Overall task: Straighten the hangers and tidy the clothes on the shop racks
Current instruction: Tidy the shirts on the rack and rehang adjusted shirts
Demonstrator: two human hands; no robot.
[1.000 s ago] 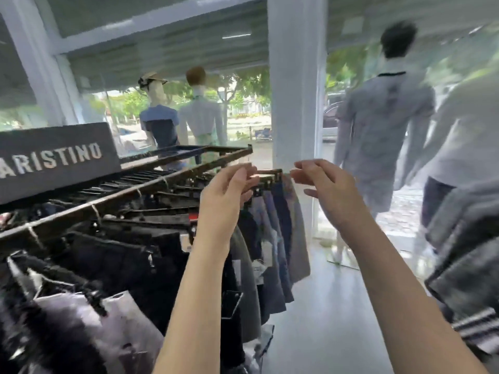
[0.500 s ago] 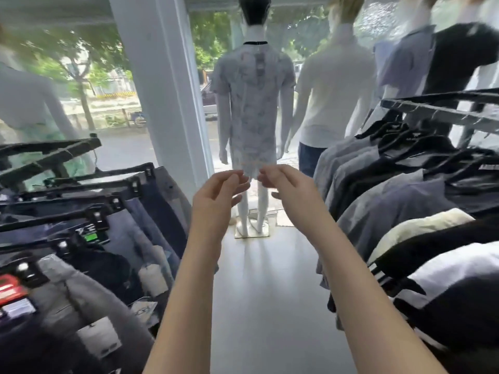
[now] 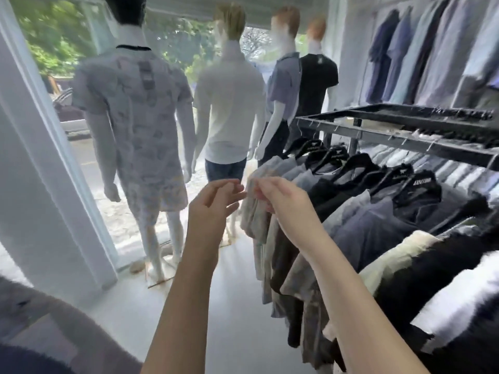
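Centre frame, the right hand (image 3: pixel 280 197) is hovering at the end shirt (image 3: pixel 249 211); I cannot tell whether it is pinching. The left hand (image 3: pixel 216 203) is hanging relaxed, holding nothing. Next, probably: gripping and squaring that shirt.

Dark metal rack (image 3: pixel 378 132) at right, hung with black hangers (image 3: pixel 422 184), shirts (image 3: pixel 378 230) packed side by side in grey, navy, black and cream. Pale floor (image 3: pixel 232 319) beneath, bearing four dressed mannequins (image 3: pixel 135 109) near the window (image 3: pixel 48 33).

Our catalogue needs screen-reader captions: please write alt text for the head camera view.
A person's right hand reaches the pale shirt at the end of a rack of shirts on black hangers; the left hand hovers beside it, holding nothing. Four dressed mannequins stand beyond them.
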